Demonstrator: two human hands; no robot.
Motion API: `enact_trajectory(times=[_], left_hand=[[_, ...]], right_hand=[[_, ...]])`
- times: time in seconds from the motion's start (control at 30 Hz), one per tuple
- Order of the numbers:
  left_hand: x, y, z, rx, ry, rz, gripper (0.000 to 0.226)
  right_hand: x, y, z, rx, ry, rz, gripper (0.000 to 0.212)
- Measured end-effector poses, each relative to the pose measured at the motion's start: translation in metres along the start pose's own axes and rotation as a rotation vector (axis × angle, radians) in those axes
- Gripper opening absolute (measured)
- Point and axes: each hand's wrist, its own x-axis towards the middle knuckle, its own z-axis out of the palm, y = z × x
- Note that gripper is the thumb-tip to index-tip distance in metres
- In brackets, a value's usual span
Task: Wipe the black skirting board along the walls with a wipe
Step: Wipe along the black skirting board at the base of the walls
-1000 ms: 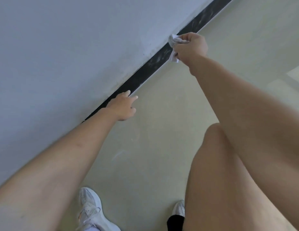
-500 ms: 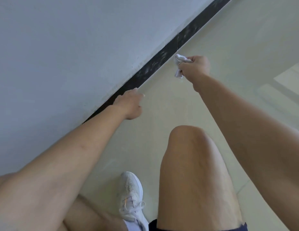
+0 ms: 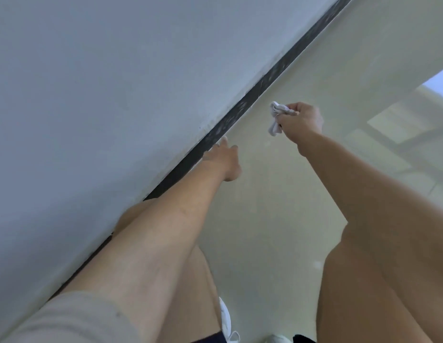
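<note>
The black skirting board (image 3: 260,89) runs diagonally from the lower left to the upper right where the grey wall meets the pale floor; dusty smears show on its upper stretch. My right hand (image 3: 302,121) is closed around a crumpled white wipe (image 3: 277,117), held over the floor a little to the right of the board, not touching it. My left hand (image 3: 225,160) reaches forward with fingers extended, its fingertips at the board's lower edge and holding nothing. My left arm hides the lower part of the board.
The grey wall (image 3: 116,95) fills the left half. Pale floor (image 3: 277,206) spreads to the right, with a bright window reflection (image 3: 413,115) at the right edge. Both my bare knees and a white shoe (image 3: 226,320) are at the bottom.
My right hand with the wipe has come off the skirting board and moved right and down, away from the wall. My left hand slid further along the board. My legs shifted.
</note>
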Motion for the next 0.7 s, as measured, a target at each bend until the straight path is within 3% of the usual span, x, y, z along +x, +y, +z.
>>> enact_trajectory(times=[0.17,0.27,0.3,0.4,0.57,0.7], left_hand=[[0.031,0.013,0.008,0.041,-0.088,0.004,0.063],[0.048,0.023,0.021,0.033,-0.14,-0.035,0.063],[0.054,0.023,0.027,0.025,-0.132,-0.039,0.062],[0.063,0.015,0.05,-0.037,-0.076,-0.08,0.056],[0.056,-0.006,0.081,-0.088,0.064,-0.216,0.053],[0.046,-0.014,0.101,-0.165,0.046,-0.288,0.053]], right_hand=[[0.023,-0.003,0.003,0.043,0.06,0.055,0.025],[0.038,0.015,0.013,0.136,-0.001,0.098,0.011],[0.041,0.02,0.016,0.167,-0.027,0.103,0.006],[0.061,0.04,0.024,0.189,-0.108,0.058,0.019],[0.096,0.044,0.038,0.26,-0.145,0.071,0.014],[0.13,0.024,0.059,0.39,-0.135,0.061,0.014]])
